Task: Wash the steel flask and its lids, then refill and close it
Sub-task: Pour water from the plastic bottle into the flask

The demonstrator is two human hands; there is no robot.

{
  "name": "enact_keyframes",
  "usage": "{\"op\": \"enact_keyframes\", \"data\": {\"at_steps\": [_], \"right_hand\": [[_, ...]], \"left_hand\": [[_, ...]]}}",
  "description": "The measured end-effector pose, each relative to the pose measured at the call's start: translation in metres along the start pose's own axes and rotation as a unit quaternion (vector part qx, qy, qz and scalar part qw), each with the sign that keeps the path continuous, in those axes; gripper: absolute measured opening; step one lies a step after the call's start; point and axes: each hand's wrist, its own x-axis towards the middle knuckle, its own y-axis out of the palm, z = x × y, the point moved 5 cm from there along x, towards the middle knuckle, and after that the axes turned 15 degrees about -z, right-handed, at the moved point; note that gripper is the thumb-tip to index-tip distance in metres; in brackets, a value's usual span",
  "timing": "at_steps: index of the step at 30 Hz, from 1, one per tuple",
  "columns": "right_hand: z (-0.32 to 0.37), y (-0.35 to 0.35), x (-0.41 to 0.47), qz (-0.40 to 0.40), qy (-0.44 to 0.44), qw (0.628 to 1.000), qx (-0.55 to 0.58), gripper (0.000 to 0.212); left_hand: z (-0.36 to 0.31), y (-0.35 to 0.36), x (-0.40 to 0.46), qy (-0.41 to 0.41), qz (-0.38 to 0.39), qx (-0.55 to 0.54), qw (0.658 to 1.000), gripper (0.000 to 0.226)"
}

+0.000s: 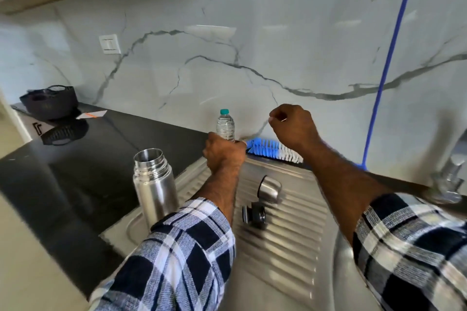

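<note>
Steel is gleaming where the open flask (154, 184) is standing upright at the left edge of the ribbed draining board (285, 242), its mouth uncovered. Behind it the left hand (223, 153) is curling its grip round the lower part of a clear water bottle (225, 126) with a teal cap (224, 111), holding it upright. The right hand (293, 126) is hovering to the right of the cap, fingers curled; whether they are pinching anything cannot be told. A steel cup lid (270, 188) and a black inner stopper (255, 214) are lying on the ridges between the forearms. A blue-and-white brush (273, 150) is lying along the marble wall beside the dark desk (75, 171).
</note>
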Motion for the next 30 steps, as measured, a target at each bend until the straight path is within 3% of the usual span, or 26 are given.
{"op": "enact_keyframes", "data": {"at_steps": [7, 12, 15, 22, 30], "right_hand": [[-0.036, 0.058, 0.034, 0.022, -0.009, 0.997, 0.071, 0.011], [-0.058, 0.066, 0.036, 0.019, 0.011, 0.996, 0.085, 0.009], [-0.06, 0.049, 0.033, 0.014, 0.015, 0.996, 0.082, 0.01], [-0.013, -0.026, 0.036, -0.014, -0.016, 0.998, 0.06, 0.009], [0.05, -0.136, 0.01, -0.064, -0.063, 0.996, -0.028, 0.039]], "left_hand": [[0.011, 0.062, 0.039, 0.004, -0.015, 0.015, 1.0, 0.104], [0.01, 0.075, 0.049, -0.032, -0.016, -0.044, 0.998, 0.07], [0.006, 0.069, 0.045, -0.017, -0.013, -0.065, 0.998, 0.053], [-0.054, 0.026, -0.017, 0.059, 0.08, -0.141, 0.985, 0.052], [-0.103, -0.043, -0.129, 0.139, 0.182, -0.195, 0.954, 0.048]]}}
